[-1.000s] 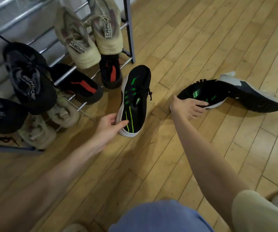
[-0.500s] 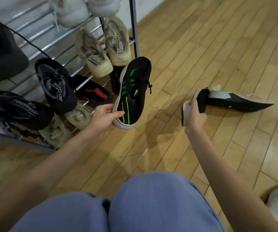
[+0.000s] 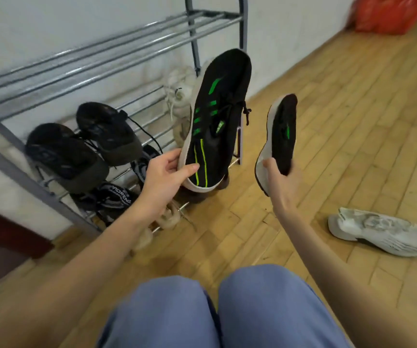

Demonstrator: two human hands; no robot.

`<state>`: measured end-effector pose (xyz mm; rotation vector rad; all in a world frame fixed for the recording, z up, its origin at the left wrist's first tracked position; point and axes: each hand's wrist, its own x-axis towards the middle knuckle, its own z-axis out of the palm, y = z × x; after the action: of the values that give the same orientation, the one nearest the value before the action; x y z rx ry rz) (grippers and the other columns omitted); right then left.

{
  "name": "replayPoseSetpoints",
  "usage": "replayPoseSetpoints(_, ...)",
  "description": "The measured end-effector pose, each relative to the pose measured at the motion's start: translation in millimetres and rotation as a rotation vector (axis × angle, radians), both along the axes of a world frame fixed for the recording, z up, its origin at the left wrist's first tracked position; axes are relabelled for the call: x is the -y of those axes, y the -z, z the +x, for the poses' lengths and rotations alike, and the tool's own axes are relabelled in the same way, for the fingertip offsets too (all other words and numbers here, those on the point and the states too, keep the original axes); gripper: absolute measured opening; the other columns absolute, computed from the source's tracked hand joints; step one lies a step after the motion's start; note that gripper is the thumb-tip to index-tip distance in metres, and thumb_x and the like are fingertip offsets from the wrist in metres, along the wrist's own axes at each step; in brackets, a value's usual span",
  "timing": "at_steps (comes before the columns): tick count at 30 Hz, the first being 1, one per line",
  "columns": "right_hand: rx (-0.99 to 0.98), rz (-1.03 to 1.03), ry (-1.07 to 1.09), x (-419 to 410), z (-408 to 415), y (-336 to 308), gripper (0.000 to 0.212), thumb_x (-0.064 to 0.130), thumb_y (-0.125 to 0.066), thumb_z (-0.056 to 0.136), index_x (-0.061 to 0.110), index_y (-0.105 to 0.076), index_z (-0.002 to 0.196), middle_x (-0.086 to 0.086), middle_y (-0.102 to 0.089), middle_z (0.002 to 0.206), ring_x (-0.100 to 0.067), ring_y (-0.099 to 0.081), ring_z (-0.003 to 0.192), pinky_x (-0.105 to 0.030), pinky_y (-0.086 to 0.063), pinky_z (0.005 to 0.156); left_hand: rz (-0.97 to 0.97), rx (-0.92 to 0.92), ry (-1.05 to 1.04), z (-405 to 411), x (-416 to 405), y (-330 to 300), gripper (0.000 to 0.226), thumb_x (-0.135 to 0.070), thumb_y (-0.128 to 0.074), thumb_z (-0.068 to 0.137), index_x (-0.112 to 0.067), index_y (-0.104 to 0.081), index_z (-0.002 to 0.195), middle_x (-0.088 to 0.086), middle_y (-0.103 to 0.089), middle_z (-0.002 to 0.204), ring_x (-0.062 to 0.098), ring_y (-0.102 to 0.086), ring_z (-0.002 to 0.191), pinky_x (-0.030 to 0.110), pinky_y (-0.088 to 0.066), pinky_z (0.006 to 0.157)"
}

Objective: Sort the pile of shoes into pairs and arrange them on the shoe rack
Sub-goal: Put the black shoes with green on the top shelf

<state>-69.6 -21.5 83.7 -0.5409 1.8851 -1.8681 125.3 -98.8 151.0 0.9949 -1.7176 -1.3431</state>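
Fingers of the left hand (image 3: 163, 172) and right hand (image 3: 278, 183) each curl round one black-and-green shoe (image 3: 217, 116), its mate (image 3: 281, 135) alongside, matched but unshelved; at four o'clock a white shoe (image 3: 380, 233) waits, dark pairs already on the rack (image 3: 117, 61) at ten o'clock.

Head-worn view, angled down, slightly blurred

We are seeing two black shoes (image 3: 218, 116) with green stripes and white soles, a white shoe (image 3: 383, 232) on the tan wooden floor (image 3: 353, 121), and a grey metal rack (image 3: 102, 61).
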Motion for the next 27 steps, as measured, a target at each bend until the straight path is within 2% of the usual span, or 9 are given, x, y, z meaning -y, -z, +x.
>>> replayPoseSetpoints(4,-0.121,-0.131,-0.080,20,20,-40,0.018,0.024,-0.065,0.081,0.037,-0.053,0.085,0.017,-0.051,0.082,-0.002,-0.051,0.076,-0.011,-0.045,0.068,-0.131,-0.105,-0.080,7,-1,-35,0.032,0.004,-0.065,0.083,-0.018,-0.065,0.106,-0.006,-0.071,0.096,0.000,-0.069,0.085,0.019,-0.054,0.077)
replayPoseSetpoints(7,-0.213,-0.132,-0.129,36,30,-61,0.039,0.039,-0.063,0.077,0.027,-0.058,0.115,0.009,-0.052,0.105,0.009,-0.047,0.092,-0.009,-0.042,0.080,-0.201,-0.162,-0.136,12,0,-58,0.030,0.001,-0.066,0.083,-0.019,-0.066,0.104,-0.006,-0.072,0.098,0.005,-0.069,0.091,0.023,-0.055,0.082)
replayPoseSetpoints(9,-0.242,-0.146,-0.161,47,36,-76,0.057,0.042,-0.064,0.075,0.027,-0.054,0.129,0.001,-0.047,0.115,0.012,-0.044,0.095,-0.003,-0.038,0.076,-0.240,-0.198,-0.165,17,1,-72,0.029,0.000,-0.066,0.084,-0.023,-0.066,0.102,-0.005,-0.072,0.100,0.008,-0.070,0.094,0.024,-0.055,0.083)
replayPoseSetpoints(14,-0.342,-0.243,-0.244,72,56,-111,0.063,0.039,-0.069,0.073,0.034,-0.051,0.132,0.001,-0.046,0.115,0.002,-0.050,0.099,-0.007,-0.046,0.079,-0.271,-0.279,-0.278,31,5,-99,0.024,-0.001,-0.065,0.085,-0.020,-0.067,0.100,-0.003,-0.073,0.096,0.010,-0.071,0.091,0.024,-0.056,0.079)
replayPoseSetpoints(16,-0.399,-0.253,-0.279,84,65,-125,0.059,0.041,-0.068,0.072,0.030,-0.054,0.129,-0.001,-0.049,0.114,0.001,-0.051,0.099,-0.002,-0.043,0.076,-0.260,-0.286,-0.337,40,8,-107,0.021,-0.004,-0.066,0.085,-0.021,-0.069,0.097,0.000,-0.074,0.096,0.014,-0.070,0.092,0.033,-0.057,0.085)
replayPoseSetpoints(19,-0.451,-0.301,-0.311,100,80,-151,0.044,0.041,-0.067,0.068,0.025,-0.063,0.109,-0.005,-0.059,0.102,-0.012,-0.058,0.093,-0.017,-0.048,0.072,-0.237,-0.296,-0.454,57,15,-114,0.017,-0.008,-0.066,0.085,-0.022,-0.069,0.094,0.004,-0.074,0.095,0.019,-0.070,0.094,0.042,-0.056,0.089)
replayPoseSetpoints(22,-0.448,-0.361,-0.347,115,96,-176,0.012,0.028,-0.072,0.074,0.030,-0.063,0.082,0.005,-0.064,0.076,0.001,-0.059,0.070,-0.021,-0.051,0.060,-0.190,-0.318,-0.568,77,20,-118,0.015,-0.013,-0.066,0.086,-0.016,-0.071,0.100,0.006,-0.074,0.095,0.021,-0.069,0.095,0.045,-0.054,0.091)
replayPoseSetpoints(24,-0.440,-0.348,-0.397,125,104,-189,0.016,0.029,-0.073,0.075,0.037,-0.060,0.077,0.013,-0.064,0.073,0.005,-0.060,0.070,-0.015,-0.051,0.060,-0.139,-0.351,-0.631,91,22,-119,0.013,-0.015,-0.065,0.087,-0.013,-0.072,0.098,0.007,-0.074,0.095,0.022,-0.069,0.097,0.045,-0.054,0.092)
replayPoseSetpoints(27,-0.423,-0.290,-0.469,141,114,-204,0.015,0.029,-0.074,0.073,0.033,-0.060,0.069,0.012,-0.062,0.069,-0.002,-0.059,0.067,-0.019,-0.050,0.060,-0.069,-0.397,-0.671,109,20,-121,0.013,-0.016,-0.063,0.089,-0.008,-0.072,0.093,0.012,-0.074,0.096,0.027,-0.069,0.099,0.043,-0.056,0.088)
